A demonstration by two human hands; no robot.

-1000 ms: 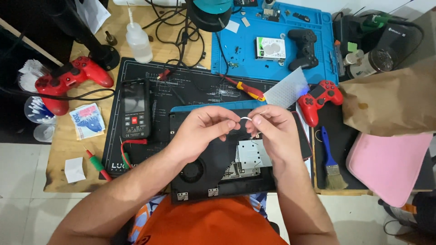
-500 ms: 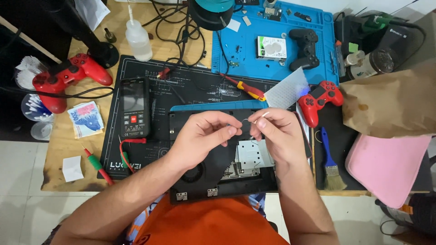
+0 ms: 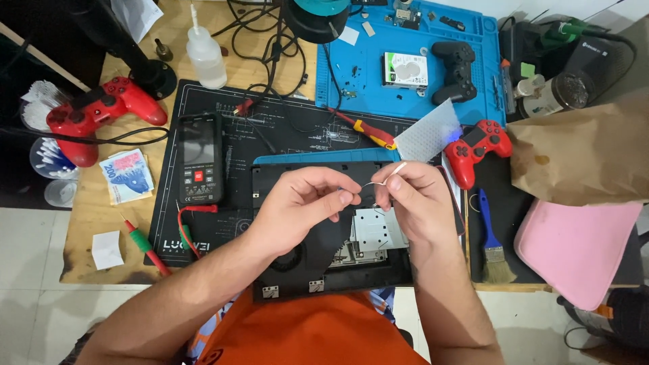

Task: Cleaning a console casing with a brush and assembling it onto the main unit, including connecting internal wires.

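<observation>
White thin strip [image 3: 395,169] between both hands, above opened console [image 3: 324,270].

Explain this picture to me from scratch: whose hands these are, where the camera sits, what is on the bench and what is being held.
No machine here: a person works with bare hands, filmed from a camera on their head looking down. The left hand and right hand pinch a thin pale strip, perhaps a small cable, between the fingertips. Beneath them lies an opened black console, its metal inside showing, on a dark work mat. Around it: a black multimeter, a red screwdriver, two red game controllers, a black controller on a blue mat, a brush and a squeeze bottle.
</observation>
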